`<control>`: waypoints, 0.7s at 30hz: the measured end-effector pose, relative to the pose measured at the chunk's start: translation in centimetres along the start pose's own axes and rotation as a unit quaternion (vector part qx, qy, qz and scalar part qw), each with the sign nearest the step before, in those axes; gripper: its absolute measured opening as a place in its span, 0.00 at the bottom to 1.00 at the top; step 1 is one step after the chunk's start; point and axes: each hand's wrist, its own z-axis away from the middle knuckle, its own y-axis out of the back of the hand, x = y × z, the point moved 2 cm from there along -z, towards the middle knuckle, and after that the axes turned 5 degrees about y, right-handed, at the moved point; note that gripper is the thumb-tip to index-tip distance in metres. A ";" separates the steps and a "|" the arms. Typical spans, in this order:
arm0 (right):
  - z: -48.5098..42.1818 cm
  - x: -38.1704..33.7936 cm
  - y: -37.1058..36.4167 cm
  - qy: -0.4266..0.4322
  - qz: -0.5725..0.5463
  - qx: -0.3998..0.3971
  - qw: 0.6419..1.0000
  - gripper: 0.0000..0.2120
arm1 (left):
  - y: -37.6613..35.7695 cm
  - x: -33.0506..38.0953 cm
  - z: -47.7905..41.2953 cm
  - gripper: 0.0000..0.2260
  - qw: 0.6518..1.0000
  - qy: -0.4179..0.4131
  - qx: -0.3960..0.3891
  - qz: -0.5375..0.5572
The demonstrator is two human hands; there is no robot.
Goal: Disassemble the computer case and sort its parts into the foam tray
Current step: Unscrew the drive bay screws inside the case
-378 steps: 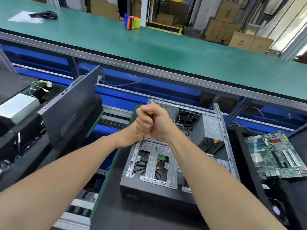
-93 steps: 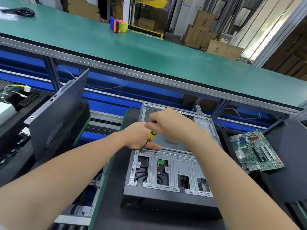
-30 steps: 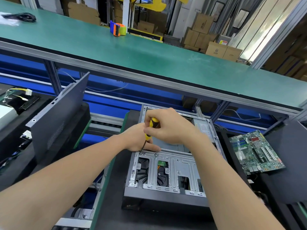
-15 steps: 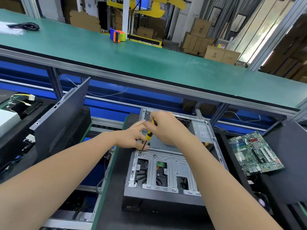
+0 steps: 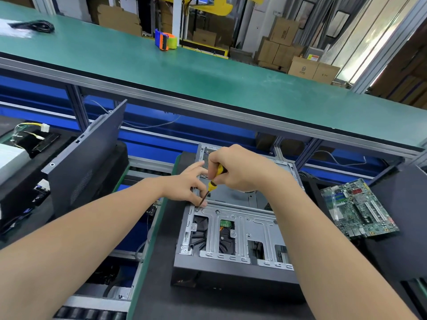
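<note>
the open grey metal computer case (image 5: 231,264) is laid on its side on a dark surface (image 5: 161,296), with a silver sheet-metal drive cage (image 5: 245,229) across its near half. at the cage's far left corner a small screw (image 5: 197,209) is met by the tip of the yellow-and-black-handled screwdriver (image 5: 213,180). the shaft is pinched low down by thumb and forefinger of the left hand (image 5: 186,188), its other fingers spread; the handle is gripped in the curled right hand (image 5: 240,169). loosening this screw is judged to be the step in hand: the tool should be kept square to the head and pressed down while turned, and the freed screw caught before it drops inside. further off, a green circuit board (image 5: 358,209) is seen lying on the black foam tray (image 5: 406,227) at right.
</note>
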 end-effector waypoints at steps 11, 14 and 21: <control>-0.3 -1.9 -2.0 -0.008 -0.004 0.151 0.989 0.07 | 0.2 -0.2 -0.6 0.16 1.000 0.020 -0.009 0.002; -0.4 -2.3 -2.9 -0.090 -0.143 0.264 0.950 0.09 | 0.2 -0.2 -0.4 0.13 0.999 0.040 -0.017 0.015; 0.0 -2.3 -4.4 -0.094 -0.190 0.310 0.927 0.11 | 0.0 -0.2 -0.7 0.15 0.999 0.008 -0.024 0.038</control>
